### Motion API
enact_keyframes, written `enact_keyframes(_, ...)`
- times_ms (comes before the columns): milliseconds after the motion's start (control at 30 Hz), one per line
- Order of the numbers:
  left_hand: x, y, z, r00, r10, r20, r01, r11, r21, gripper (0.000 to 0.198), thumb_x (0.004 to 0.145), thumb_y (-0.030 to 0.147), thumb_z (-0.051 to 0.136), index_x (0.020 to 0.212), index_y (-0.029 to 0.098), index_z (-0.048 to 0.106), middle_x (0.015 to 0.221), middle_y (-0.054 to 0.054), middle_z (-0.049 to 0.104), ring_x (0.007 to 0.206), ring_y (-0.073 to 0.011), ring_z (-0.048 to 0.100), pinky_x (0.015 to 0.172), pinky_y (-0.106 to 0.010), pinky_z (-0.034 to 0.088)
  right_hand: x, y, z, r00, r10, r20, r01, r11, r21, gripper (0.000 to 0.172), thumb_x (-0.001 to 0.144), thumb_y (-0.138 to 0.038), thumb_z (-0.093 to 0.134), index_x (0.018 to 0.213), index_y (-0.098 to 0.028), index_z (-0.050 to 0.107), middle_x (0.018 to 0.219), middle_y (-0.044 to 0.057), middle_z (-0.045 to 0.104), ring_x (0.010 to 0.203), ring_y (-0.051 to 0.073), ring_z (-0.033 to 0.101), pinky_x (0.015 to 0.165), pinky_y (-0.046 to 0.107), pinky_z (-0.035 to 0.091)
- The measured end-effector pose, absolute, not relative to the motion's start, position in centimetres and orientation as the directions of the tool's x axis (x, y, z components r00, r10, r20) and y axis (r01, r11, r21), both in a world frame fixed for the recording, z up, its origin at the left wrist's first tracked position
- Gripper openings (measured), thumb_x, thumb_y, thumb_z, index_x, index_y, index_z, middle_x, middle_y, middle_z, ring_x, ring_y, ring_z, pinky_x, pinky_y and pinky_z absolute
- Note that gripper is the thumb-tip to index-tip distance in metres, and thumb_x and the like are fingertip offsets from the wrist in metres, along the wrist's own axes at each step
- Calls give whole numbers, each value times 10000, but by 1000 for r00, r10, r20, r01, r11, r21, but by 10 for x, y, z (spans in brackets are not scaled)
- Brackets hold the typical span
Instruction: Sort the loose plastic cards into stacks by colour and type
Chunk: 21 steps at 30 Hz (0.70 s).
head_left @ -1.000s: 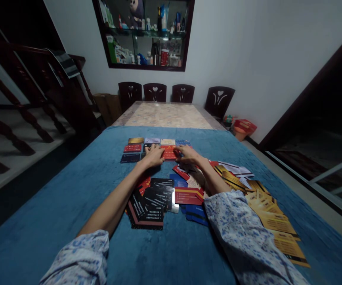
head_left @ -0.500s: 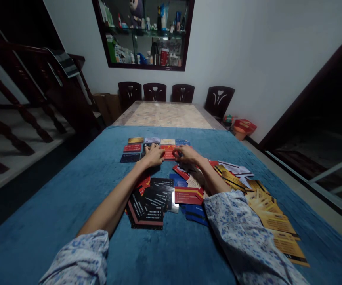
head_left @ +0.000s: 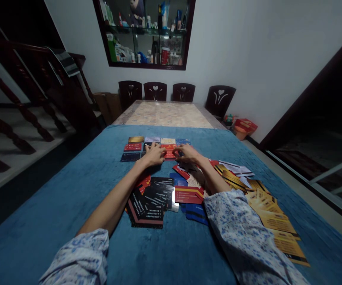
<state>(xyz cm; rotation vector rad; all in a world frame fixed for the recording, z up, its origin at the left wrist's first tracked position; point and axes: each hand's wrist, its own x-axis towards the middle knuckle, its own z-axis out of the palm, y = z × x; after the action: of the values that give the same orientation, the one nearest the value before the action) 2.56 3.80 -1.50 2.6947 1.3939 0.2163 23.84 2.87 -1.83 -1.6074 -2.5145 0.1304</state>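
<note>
Both arms reach far across a blue cloth [head_left: 54,206]. My left hand [head_left: 154,154] and my right hand [head_left: 187,153] rest side by side on a red card [head_left: 169,152] in a small grid of laid-out cards. The fingers of both hands bend down onto the card's two ends. Around it lie a gold card [head_left: 136,139], a red card [head_left: 132,147] and a dark blue card [head_left: 130,157]. Nearer to me is a loose heap of black cards [head_left: 149,202] and red cards [head_left: 188,195].
Gold cards [head_left: 273,217] trail along the right side of the cloth. Beyond the cloth a marble table top [head_left: 166,114] runs to several dark chairs [head_left: 183,92] by the wall. A glass cabinet [head_left: 147,33] hangs above. A stair rail [head_left: 25,87] stands at left.
My hands have drawn slightly closer together over the red card; otherwise almost nothing has moved.
</note>
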Motion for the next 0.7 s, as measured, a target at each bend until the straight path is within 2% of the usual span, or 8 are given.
enact_keyframes(267,25,37,-15,573,814,99,796,-581,168,305,906,366,582,1153,229,698,1267,-138,590,1271,-357,404,1034,-596,325,243,33,-23,-401,913,78,899,408,-160,388,841,-336,752,1209,-216,732,1207,144,655,1132,278,569,969,354,428)
enact_keyframes(400,26,37,-13,564,811,157,791,-585,181,312,935,350,548,1181,233,700,1306,-131,591,1281,-348,400,1046,-592,317,244,33,-21,-393,911,121,898,409,-160,415,870,-373,725,1253,-215,712,1229,143,635,1137,285,558,971,368,432)
enact_keyframes(533,25,36,-3,551,805,220,785,-589,190,259,946,295,529,1077,227,743,1269,-121,620,1263,-339,411,1024,-573,327,241,31,-14,-401,898,181,883,431,-185,321,917,-367,661,1194,-226,741,1202,122,654,1117,268,570,967,356,430)
enact_keyframes(700,21,30,13,544,785,297,771,-607,192,228,925,239,545,901,199,769,1197,-112,659,1211,-325,427,997,-546,311,230,24,-2,-426,869,251,856,477,-201,222,928,-235,597,1051,-211,781,1049,85,727,953,216,608,884,305,429)
